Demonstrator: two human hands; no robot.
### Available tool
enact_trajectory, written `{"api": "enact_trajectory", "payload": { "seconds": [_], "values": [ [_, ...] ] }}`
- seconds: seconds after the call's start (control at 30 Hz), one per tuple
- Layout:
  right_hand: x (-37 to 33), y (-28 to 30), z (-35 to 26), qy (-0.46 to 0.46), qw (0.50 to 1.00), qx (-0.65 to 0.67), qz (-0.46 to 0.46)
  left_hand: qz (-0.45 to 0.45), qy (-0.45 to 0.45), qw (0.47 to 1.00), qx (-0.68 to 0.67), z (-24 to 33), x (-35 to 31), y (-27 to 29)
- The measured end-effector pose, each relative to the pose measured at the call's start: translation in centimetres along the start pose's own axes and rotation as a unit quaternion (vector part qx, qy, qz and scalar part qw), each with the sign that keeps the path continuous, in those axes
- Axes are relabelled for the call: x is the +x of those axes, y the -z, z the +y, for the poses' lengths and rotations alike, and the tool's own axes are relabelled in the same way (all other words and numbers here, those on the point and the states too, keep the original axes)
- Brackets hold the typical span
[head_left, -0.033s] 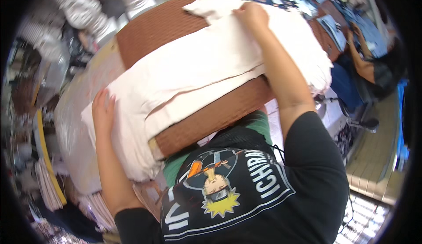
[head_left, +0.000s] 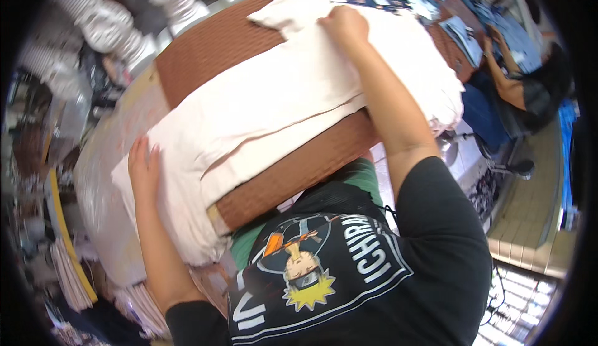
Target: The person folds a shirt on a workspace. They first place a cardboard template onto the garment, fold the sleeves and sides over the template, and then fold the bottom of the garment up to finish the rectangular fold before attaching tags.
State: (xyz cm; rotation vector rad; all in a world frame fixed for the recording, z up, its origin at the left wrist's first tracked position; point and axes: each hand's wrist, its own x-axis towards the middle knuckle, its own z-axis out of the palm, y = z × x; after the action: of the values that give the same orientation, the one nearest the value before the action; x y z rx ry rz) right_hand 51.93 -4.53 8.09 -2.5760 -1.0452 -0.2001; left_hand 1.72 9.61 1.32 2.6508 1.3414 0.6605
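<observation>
A pale pink cloth garment (head_left: 261,96) lies spread across a brown padded board (head_left: 212,47), and part of it hangs over the near edge. Its exact kind cannot be told. My left hand (head_left: 144,159) rests on the cloth at the left end, with fingers stretched out and slightly apart. Toward the far side, my right hand (head_left: 347,27) is closed, its curled fingers on the fabric. Just beyond that hand lies a dark blue printed strip (head_left: 367,1). More pale cloth (head_left: 423,65) is heaped to the right of my right forearm.
Plastic-wrapped material (head_left: 103,177) sits left of the board. White carved balusters (head_left: 106,25) stand at the far left. At right, another person's arms (head_left: 501,75) reach to blue denim (head_left: 514,34). A wooden bench (head_left: 526,190) is nearer on that side.
The whole view has shifted slightly. Both hands keep their places on the cloth, and the garment lies as before.
</observation>
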Motion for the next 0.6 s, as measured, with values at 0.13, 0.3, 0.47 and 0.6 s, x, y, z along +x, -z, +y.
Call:
{"api": "enact_trajectory", "payload": {
  "seconds": [0.13,0.3,0.47,0.6],
  "values": [
    [-0.7,-0.4,0.3,-0.014,0.998,0.001,0.053,-0.06,0.055,0.997,0.012,1.9,-0.2,-2.1],
    [-0.6,-0.1,0.0,-0.05,0.997,-0.028,0.048,-0.063,0.082,0.994,0.021,2.4,-0.6,-2.8],
    [-0.3,0.4,0.8,-0.055,0.998,0.009,0.038,-0.061,0.079,0.995,-0.011,2.5,0.4,-1.1],
    [1.8,1.5,2.4,-0.061,0.991,0.108,0.05,0.013,-0.006,1.0,-0.016,-2.0,1.3,-0.3]
  ]
}}
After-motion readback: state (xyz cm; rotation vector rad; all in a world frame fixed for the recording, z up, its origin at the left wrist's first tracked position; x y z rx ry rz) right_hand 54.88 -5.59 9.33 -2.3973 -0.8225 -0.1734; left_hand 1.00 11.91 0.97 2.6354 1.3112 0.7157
